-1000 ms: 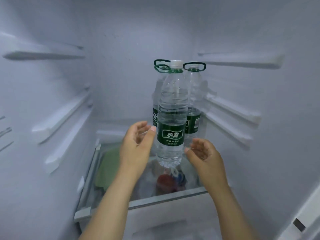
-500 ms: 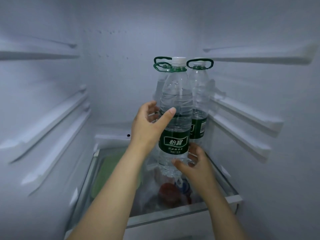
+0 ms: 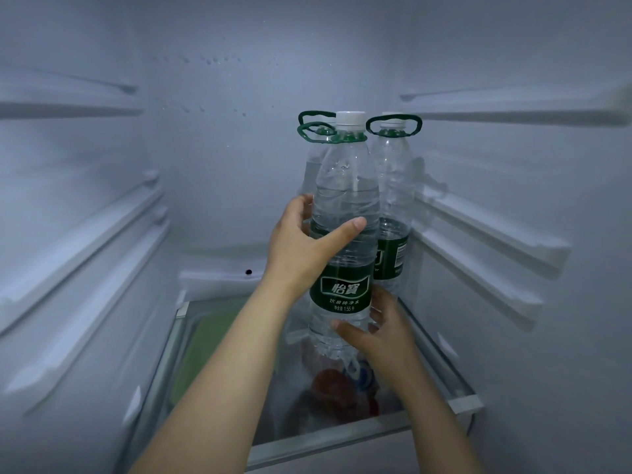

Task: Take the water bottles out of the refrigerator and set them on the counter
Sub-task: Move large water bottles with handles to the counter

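Three clear water bottles with green labels and green carry loops stand on the glass shelf [image 3: 455, 401] inside the refrigerator. The front bottle [image 3: 345, 186] has a white cap. My left hand [image 3: 301, 244] grips its middle, thumb across the front and fingers round the left side. My right hand [image 3: 379, 330] holds its lower part just under the label, thumb on the front. A second bottle [image 3: 393, 179] stands behind to the right. A third bottle [image 3: 313, 165] is mostly hidden behind the front one on the left.
White shelf rails [image 3: 478, 234] jut from the right wall close to the bottles, and others line the left wall [image 3: 85, 241]. Under the glass shelf lies a drawer with a green item [image 3: 205, 347] and a red item [image 3: 331, 388] in plastic.
Both hands reached in from open positions beside the front bottle and closed on it, the left at its middle, the right below the label. The view moved closer.
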Demonstrator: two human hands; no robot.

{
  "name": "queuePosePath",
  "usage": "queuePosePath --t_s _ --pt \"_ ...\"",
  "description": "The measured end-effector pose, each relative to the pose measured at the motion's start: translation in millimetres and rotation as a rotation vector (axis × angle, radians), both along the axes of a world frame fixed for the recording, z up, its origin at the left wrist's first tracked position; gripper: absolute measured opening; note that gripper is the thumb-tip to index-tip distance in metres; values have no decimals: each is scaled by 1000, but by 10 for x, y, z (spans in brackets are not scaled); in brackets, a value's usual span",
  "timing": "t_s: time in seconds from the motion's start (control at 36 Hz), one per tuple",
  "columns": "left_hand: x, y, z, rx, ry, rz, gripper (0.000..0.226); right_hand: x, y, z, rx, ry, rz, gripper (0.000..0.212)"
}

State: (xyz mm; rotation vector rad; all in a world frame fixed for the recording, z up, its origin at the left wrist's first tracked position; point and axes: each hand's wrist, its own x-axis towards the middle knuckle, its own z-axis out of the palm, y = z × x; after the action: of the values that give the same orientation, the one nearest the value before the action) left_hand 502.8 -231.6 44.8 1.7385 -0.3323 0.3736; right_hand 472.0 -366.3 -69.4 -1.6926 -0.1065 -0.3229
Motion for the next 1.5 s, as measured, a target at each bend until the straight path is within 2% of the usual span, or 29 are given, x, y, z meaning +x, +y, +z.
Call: queuePosePath --t_s 0.08,0.22,0.42,0.53,0.67,0.92,1.03,1.14,1.19,1.33,1.5 --pt "11 -6 -29 -12 0 -21 87 15 -6 -1 -5 -9 35 67" --pt "21 -1 -39 -21 -13 -58 57 48 16 -26 -53 -4 26 75" --pt "8 8 -28 -8 1 -64 64 76 20 -24 -85 2 -20 62" --pt "-29 11 -6 29 23 -93 50 65 6 9 -87 3 3 57" --pt "-63 23 -5 80 20 -107 79 40 12 -14 -79 16 -2 65" --pt "-179 50 -51 -4 12 -100 82 -65 52 -68 -80 24 -8 81" --pt "-270 67 -50 -8 8 -68 100 -151 70 -72 -75 26 -17 79" --pt "-393 96 -40 -11 7 -65 107 -269 96 -30 -69 31 -5 77" --pt "-461 120 -25 -26 -6 -75 105 -349 121 14 -76 20 -10 78" --pt "-718 165 67 -71 -57 -106 79 -592 193 163 -114 -10 1 76" --pt "-1070 206 181 -110 -126 -114 78 -938 247 336 -158 -28 -21 61"
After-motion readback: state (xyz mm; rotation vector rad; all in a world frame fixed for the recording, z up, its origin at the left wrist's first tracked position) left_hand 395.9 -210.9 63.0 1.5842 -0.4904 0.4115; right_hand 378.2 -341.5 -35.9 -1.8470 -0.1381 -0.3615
